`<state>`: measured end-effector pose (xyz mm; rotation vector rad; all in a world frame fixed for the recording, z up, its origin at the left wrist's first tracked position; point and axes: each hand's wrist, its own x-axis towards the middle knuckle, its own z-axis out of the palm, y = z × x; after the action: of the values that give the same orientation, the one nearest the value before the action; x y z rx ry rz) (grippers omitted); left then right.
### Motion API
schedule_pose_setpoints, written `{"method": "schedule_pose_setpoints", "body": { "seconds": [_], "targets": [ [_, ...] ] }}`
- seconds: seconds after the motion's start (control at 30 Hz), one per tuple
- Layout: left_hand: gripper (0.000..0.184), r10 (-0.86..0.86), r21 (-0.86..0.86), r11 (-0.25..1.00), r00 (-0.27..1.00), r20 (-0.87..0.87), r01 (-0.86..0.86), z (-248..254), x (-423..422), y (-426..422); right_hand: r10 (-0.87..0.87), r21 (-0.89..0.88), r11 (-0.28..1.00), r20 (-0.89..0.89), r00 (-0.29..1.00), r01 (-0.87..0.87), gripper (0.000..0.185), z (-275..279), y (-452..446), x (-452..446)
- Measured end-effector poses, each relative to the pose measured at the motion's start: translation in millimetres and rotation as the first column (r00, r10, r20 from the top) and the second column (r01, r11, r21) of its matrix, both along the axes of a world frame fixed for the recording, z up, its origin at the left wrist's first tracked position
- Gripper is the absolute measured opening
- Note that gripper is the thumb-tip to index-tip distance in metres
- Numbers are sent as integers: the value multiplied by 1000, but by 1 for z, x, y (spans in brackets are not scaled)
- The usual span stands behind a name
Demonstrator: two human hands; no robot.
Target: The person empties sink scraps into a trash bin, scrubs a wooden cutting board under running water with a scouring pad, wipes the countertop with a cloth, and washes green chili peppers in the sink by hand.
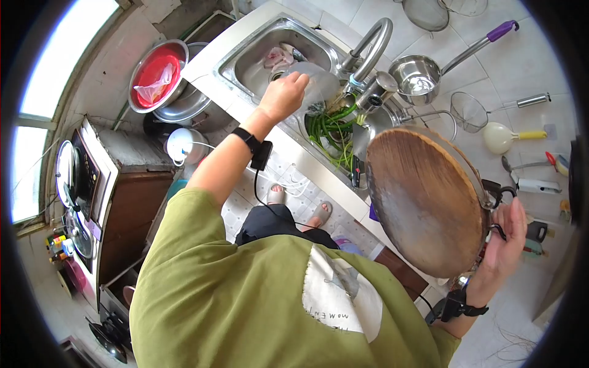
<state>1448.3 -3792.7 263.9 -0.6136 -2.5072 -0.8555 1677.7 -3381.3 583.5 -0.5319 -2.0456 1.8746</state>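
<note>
My left hand (285,97) is closed over the sink, pinching translucent plastic (316,83) that looks like a bag. Below it are pale pieces of meat or fish (280,58) in the left basin (242,70). My right hand (508,230) has its fingers stretched out beside black looped handles (507,195), like those of scissors; whether it touches them is unclear. Next to that hand, a round wooden chopping board (423,202) with a metal band stands on edge. Green onions (331,129) lie in the right basin, and a knife (359,153) is between them and the board.
A curved faucet (374,46) rises behind the sink. On the tiled wall hang a saucepan (417,80), a wire strainer (469,111) and a white ladle (500,138). Left of the sink, a metal basin (138,101) holds a red bowl (153,70). A cooktop (89,175) stands farther left.
</note>
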Motion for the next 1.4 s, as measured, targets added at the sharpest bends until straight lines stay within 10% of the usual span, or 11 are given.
{"method": "schedule_pose_setpoints", "body": {
  "seconds": [0.17,0.43,0.67,1.0,1.1,1.2,1.3,1.4],
  "targets": [
    [5,175,1,984,977,-122,-176,-20,-52,-52,-151,-292,945,17,988,149,50,-31,-21,-8],
    [24,709,248,570,622,333,-783,-68,-73,-205,-434,-245,855,144,889,457,47,-76,-18,37],
    [25,651,612,174,556,516,-772,-121,-80,-283,-646,-108,735,187,740,669,42,-130,23,88],
    [46,601,516,-239,292,744,-822,-106,-78,-254,-714,-9,651,332,616,759,37,-233,15,139],
    [43,658,620,29,482,579,-784,-87,-57,-209,-646,-2,720,363,672,694,31,-257,7,150],
    [42,135,703,406,799,586,-584,-102,-42,-140,-584,-41,765,379,718,643,33,-284,3,154],
    [31,-144,521,770,694,705,-369,-76,-14,-14,-524,-119,787,391,757,606,39,-303,-2,139],
    [27,-277,486,816,528,803,-312,-81,-20,68,-460,-143,824,396,794,549,40,-319,-1,124]
  ]
}}
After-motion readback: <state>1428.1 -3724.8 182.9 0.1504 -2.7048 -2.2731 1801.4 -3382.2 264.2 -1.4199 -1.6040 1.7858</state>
